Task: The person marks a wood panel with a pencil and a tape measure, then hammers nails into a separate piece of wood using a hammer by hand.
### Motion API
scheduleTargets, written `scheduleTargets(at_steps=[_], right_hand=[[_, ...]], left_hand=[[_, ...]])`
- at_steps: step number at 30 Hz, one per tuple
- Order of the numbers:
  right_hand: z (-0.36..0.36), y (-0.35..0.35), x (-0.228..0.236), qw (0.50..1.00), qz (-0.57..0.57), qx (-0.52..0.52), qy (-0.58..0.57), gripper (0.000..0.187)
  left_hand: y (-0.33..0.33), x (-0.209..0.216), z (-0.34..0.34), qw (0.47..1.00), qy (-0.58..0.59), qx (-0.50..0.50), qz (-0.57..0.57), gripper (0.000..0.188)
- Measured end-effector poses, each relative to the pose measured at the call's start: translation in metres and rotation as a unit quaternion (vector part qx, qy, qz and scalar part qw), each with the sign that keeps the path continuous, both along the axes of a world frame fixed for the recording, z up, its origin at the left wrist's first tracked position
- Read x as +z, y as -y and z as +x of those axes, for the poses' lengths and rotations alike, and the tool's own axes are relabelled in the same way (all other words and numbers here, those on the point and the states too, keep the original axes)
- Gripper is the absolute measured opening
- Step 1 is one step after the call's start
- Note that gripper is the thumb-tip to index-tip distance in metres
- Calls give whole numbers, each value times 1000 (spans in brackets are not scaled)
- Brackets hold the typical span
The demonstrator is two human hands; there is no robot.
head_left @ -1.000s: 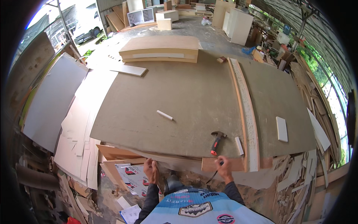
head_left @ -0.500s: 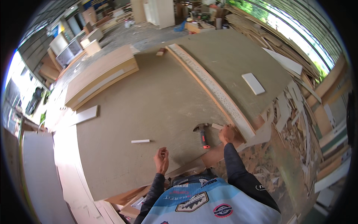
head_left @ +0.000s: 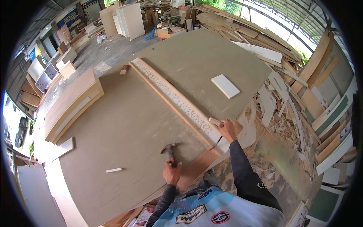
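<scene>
Left hand [head_left: 172, 174]: fingers closed round grip of hammer [head_left: 170, 154], on counter [head_left: 113, 132]. Right hand [head_left: 228, 131]: fingers pinching small wood block [head_left: 215, 121] near long speckled strip [head_left: 174, 97].

left grip [head_left: 172, 174] — curled, lower | right grip [head_left: 227, 131] — curled, farther forward

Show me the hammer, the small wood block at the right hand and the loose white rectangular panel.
Hammer [head_left: 170, 153]: head view, handle just below the head.
Small wood block [head_left: 215, 121]: head view, its protruding end.
White panel [head_left: 225, 86]: head view, middle of its top face.
</scene>
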State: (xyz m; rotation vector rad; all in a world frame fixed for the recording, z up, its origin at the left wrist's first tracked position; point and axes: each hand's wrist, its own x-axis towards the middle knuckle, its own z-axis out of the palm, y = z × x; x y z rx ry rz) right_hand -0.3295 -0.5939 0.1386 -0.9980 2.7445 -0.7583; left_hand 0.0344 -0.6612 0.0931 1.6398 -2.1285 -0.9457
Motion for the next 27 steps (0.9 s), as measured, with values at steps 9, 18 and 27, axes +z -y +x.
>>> scheduleTargets(at_steps=[9,18,27], right_hand=[[-153,2,-36,967,-184,-125,-123,22],[-186,-131,-75,988,-75,10,134,33],[-174,-128,-30,886,-99,51,449,26]], left_hand=[[-23,-10,-36,970,99,195,-107,42],[-4,-13,-52,885,190,410,-111,55],[-23,0,-211,961,86,257,-51,79]])
